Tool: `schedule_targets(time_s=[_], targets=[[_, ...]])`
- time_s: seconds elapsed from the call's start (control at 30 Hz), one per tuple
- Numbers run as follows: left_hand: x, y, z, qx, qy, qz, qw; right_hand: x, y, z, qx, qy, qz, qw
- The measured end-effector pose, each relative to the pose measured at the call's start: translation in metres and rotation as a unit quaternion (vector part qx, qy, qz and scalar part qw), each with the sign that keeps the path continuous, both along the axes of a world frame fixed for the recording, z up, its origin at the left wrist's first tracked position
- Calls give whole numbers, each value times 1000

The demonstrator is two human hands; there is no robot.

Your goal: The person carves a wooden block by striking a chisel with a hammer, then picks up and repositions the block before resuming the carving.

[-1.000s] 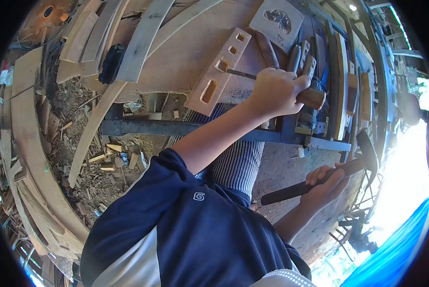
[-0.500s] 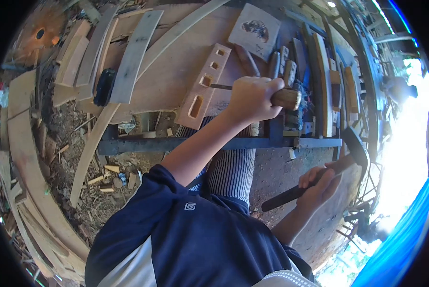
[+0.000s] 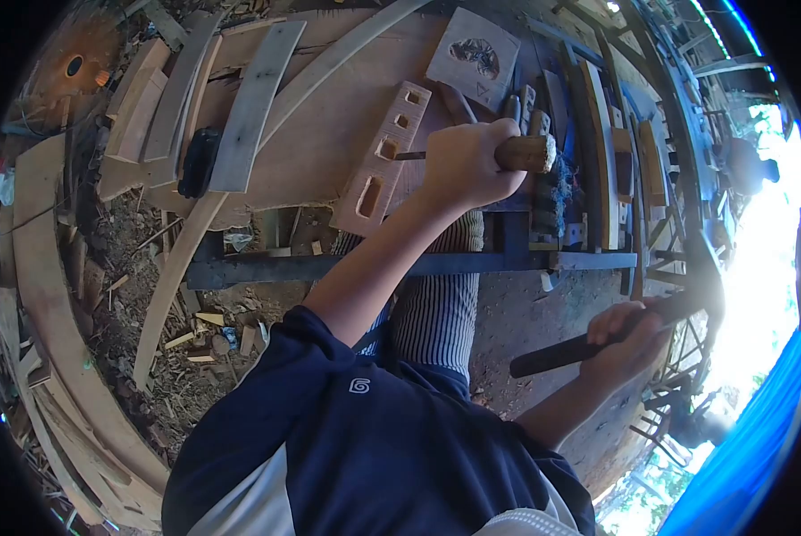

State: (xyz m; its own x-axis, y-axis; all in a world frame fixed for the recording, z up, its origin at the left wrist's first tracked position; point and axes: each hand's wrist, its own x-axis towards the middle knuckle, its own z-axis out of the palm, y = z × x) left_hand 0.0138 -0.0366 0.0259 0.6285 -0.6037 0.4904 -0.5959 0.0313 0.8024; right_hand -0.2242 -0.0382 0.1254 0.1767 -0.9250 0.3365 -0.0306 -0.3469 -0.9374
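A wide wooden board [image 3: 329, 116] lies under and beyond the left hand [image 3: 467, 165]. On it, just beside that hand on the side away from the right hand [image 3: 628, 344], rests a pale mortised block [image 3: 378, 171]. The block has four rectangular slots cut in a row, and its long axis slants past the knuckles.

The right hand is closed in a full fist round the dark handle of a hammer [image 3: 561, 353]. The handle sticks out of the fist at both ends. The hammer's head is on the far side of the fist, partly lost in glare, and is well apart from the left hand.

The left hand is wrapped tight round a chisel [image 3: 530, 154], fingers curled over the wooden handle. The chisel lies almost level across the board. Its blunt butt juts out of the fist on the hammer's side. Its thin metal blade comes out the other side and points at the block, and its tip meets the block at one of the middle slots.

Just past the left hand's knuckles lies a small carved square panel [image 3: 476, 49].
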Motion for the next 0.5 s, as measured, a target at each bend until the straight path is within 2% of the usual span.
schedule_targets(time_s=[0.1, 0.23, 0.3, 0.33, 0.4, 0.43, 0.5], targets=[[0, -1, -1, -10, 7, 3, 1000, 5, -1, 7, 3, -26, -9, 1000], [-5, -4, -6, -21, 10, 12, 1000, 9, 2, 5, 47, 2, 18, 999], [-7, -4, -7, -13, 20, 11, 1000, 6, 0, 7, 46, 89, 17, 995], [-6, -6, -8, -17, 17, 12, 1000, 6, -3, 12, 47, 91, 19, 995], [-6, -7, -9, -20, 18, 14, 1000, 4, -9, 22, 31, -14, -21, 999], [-6, -7, -9, -27, 16, 19, 999, 4, -12, 21, 32, -11, -20, 999], [-5, -7, -9, -34, 16, 25, 999, 5, -20, 16, 16, -88, -13, 996]])
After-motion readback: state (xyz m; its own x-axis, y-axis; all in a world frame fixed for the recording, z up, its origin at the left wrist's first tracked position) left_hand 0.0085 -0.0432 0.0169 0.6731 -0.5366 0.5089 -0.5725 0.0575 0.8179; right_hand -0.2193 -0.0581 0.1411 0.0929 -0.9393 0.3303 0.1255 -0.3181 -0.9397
